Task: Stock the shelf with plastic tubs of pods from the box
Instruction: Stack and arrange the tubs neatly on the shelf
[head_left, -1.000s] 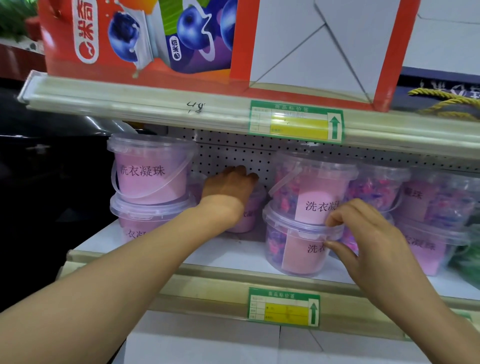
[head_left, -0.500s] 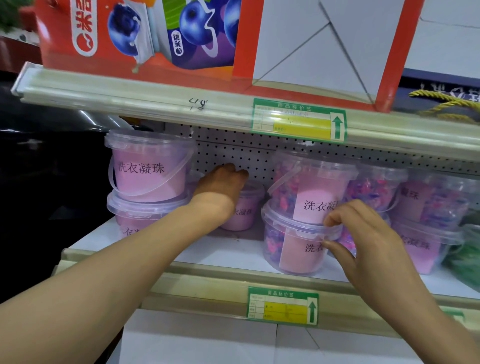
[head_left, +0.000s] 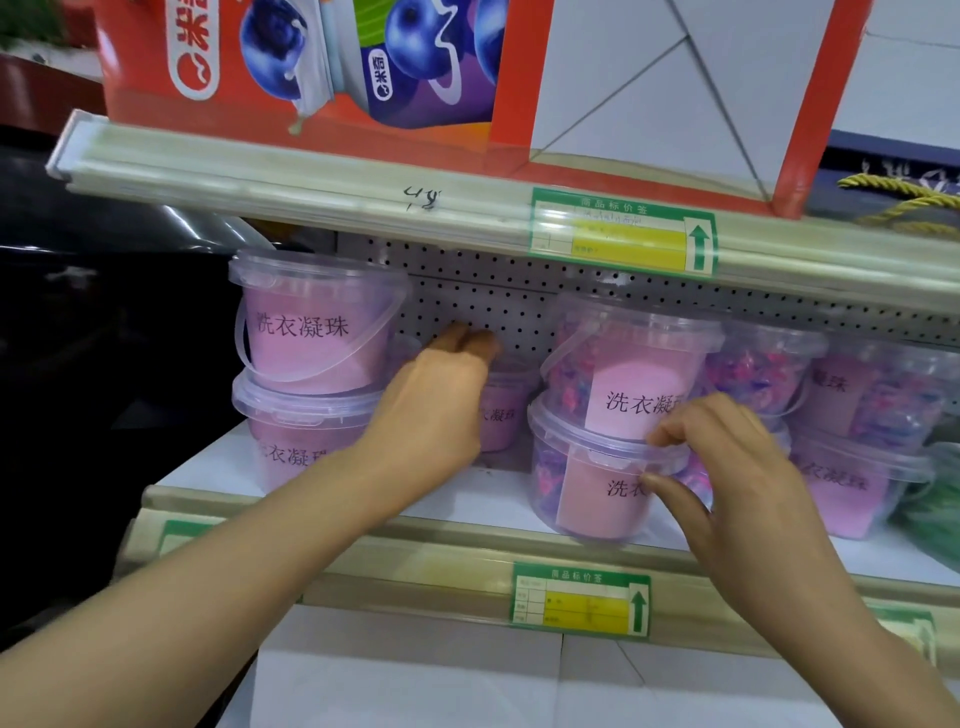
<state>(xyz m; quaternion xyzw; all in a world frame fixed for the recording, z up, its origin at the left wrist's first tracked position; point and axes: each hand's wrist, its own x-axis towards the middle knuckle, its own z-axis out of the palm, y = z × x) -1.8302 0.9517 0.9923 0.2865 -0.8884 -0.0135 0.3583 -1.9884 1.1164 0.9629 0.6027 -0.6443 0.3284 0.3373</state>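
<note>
Shelf (head_left: 332, 486) — left hand (head_left: 436, 400) reaches over the back tub (head_left: 501, 410), grip hidden. Right hand (head_left: 727, 467) pinches the front stack's lower tub (head_left: 587, 493) at its rim. Best seat the back tub squarely, steadying the stack — labels forward.

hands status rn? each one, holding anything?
Left hand: reaches over the back tub; fingers hidden, grip cannot be told.
Right hand: fingers pinch the lid rim of the lower front tub.

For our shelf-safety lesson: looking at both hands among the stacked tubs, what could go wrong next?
1. The left hand reaches deep to the rear clear plastic tub of pink pods; its forearm could knock the left two-tub stack.
2. The right hand touches the lower front clear tub; shifting it may topple the upper tub.
</note>
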